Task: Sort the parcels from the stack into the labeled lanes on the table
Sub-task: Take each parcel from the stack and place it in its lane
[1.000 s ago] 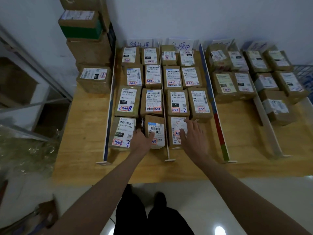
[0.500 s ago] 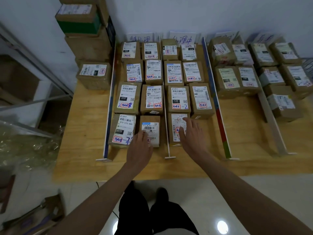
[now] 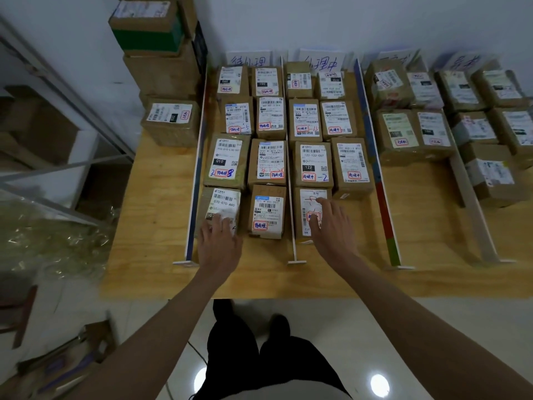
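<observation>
Standing at the near edge of the wooden table [image 3: 150, 264], we are reaching both arms over it into the two leftmost lanes. Our left hand [image 3: 219, 243] is lying flat with straight fingers on the near end of the parcel marked 070-070-A80 [image 3: 223, 207], gripping nothing; that parcel is sitting in the front left corner of the first lane, just beside the left divider [image 3: 193, 197]. Our right hand [image 3: 331, 226] is resting open, fingers spread, on the front parcel of the second lane [image 3: 307, 212], which is lying just right of the middle divider [image 3: 291, 183]. Between our hands, the front right parcel of the first lane [image 3: 266, 212] is sitting untouched, close against that middle divider. Behind these, three more rows of parcels are filling both lanes back to the handwritten lane signs [image 3: 320, 60] at the wall. To the right of our right hand we are seeing bare wood up to the coloured divider [image 3: 380, 197], and past it the two right lanes are showing open table in front of their parcels. A strip of bare table is running along the whole near edge ahead of the divider feet. At the far left, outside the lanes, the stack of parcels [image 3: 161, 53] is standing against the wall, with one labelled parcel [image 3: 170, 122] in front of it and free table nearer us
</observation>
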`<state>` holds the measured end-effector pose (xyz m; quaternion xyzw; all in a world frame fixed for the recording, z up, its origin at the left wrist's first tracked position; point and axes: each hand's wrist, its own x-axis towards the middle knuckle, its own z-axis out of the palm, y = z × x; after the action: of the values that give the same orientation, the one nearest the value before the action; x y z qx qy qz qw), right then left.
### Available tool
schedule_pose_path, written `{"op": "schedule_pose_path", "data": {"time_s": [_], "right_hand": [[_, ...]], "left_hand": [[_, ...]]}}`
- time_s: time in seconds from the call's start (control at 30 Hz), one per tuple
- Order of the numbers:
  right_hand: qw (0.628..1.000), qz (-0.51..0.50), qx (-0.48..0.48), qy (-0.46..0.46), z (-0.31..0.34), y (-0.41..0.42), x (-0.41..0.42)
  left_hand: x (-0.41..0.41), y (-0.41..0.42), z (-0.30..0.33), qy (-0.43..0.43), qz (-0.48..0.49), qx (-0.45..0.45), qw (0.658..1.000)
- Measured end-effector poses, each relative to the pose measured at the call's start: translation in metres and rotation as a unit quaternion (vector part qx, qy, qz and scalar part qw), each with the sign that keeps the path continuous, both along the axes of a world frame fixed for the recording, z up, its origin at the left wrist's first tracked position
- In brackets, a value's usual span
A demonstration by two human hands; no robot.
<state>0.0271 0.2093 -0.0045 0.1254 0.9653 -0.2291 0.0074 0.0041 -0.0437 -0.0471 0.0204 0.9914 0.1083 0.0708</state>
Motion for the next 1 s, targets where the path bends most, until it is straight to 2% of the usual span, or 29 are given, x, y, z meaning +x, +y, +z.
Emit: {"op": "schedule_pose_path", "data": {"time_s": [0.3, 0.53, 0.7, 1.0], "right_hand": [[0.999, 0.031, 0.005, 0.014, 0.010, -0.011, -0.005], [0.992, 0.087, 0.072, 0.063, 0.040, -0.036, -0.045], [0.987, 0.120, 0.076, 0.081, 0.063, -0.076, -0.082], [0.980, 0.146, 0.086, 0.100, 0.087, -0.155, -0.154]], "left_hand": [[-0.015, -0.007, 0.024, -0.065, -0.058, -0.027, 0.996], [-0.054, -0.070, 0.090, 0.013, -0.020, -0.077, 0.997], [-0.075, -0.118, 0.133, 0.051, 0.023, -0.085, 0.995], [-0.144, -0.182, 0.150, 0.081, 0.025, -0.088, 0.993]]}}
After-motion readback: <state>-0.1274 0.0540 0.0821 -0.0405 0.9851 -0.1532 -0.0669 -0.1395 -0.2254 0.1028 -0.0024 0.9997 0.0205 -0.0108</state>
